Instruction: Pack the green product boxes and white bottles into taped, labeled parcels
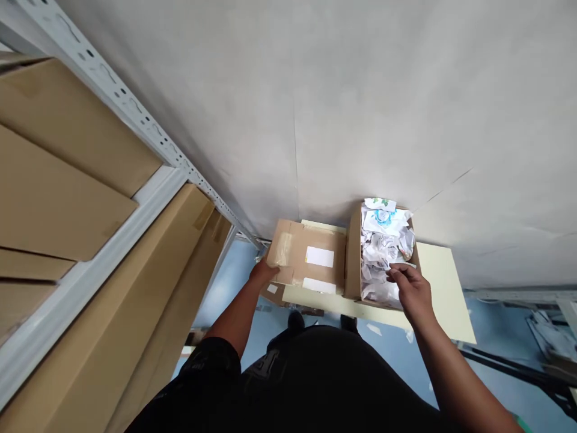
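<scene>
An open cardboard box stands on a narrow cream table, its lid folded out to the left. Tape and white labels show on that lid. My left hand grips the lid's outer left edge, thumb on top. Crumpled white paper fills the box, and a sheet with a blue printed pattern lies at its far end. Over the paper, at the box's right side, my right hand has thumb and fingers pinched together. Whether a piece of paper is between them, I cannot tell.
Large cartons sit on a metal shelf rack at left. A grey wall rises behind the cream table. Paper scraps lie on the blue floor, and a black bar runs at lower right.
</scene>
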`<state>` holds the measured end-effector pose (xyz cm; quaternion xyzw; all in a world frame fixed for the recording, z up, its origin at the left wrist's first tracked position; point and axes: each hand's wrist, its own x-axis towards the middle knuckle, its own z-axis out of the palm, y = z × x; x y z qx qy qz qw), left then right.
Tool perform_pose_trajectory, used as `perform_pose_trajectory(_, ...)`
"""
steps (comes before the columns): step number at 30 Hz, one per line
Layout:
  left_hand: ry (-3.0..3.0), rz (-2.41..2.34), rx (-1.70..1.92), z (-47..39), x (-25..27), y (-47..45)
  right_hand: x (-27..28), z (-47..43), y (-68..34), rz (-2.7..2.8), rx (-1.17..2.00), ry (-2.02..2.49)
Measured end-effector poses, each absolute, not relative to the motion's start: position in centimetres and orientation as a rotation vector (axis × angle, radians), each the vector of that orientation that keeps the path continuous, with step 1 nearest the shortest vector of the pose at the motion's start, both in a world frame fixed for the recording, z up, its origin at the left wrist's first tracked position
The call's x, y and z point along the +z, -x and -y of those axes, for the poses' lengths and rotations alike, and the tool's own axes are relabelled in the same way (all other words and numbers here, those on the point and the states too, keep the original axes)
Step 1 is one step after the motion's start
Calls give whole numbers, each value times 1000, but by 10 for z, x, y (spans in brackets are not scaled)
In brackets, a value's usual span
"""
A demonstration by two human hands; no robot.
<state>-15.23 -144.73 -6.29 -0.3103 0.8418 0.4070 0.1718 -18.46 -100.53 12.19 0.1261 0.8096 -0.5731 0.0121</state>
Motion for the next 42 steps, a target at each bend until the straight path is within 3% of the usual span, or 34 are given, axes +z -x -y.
perform_pose_trajectory(6, 581, -1948, 2005, 1485, 8, 144, 117, 1029, 156, -2647, -1701, -308)
perform_pose_trajectory(13, 394, -2100, 2294, 1518, 136, 142, 112, 1015, 128, -2719, -1606, -196)
perform_pose_trajectory(17, 211, -2184, 2445, 1477, 190, 132, 121, 995, 111, -2555, -1773, -197)
perform_pose_trajectory(23, -78, -1964, 2449, 1333, 193, 114, 146, 919, 88, -2273, -2354, -166)
perform_pose_trajectory(28, -285, -1960, 2151, 1186, 171, 109, 149, 791, 35, -2273, -2768, -559)
perform_pose_trajectory(35, -502, -1862, 2293, 954, 157, 106, 130, 637, -75, -2543, -2621, -1043)
perform_pose_trajectory(42, -802, -1589, 2034, 788, 141, 121, 104, 530, -134, -2720, -2400, -1521)
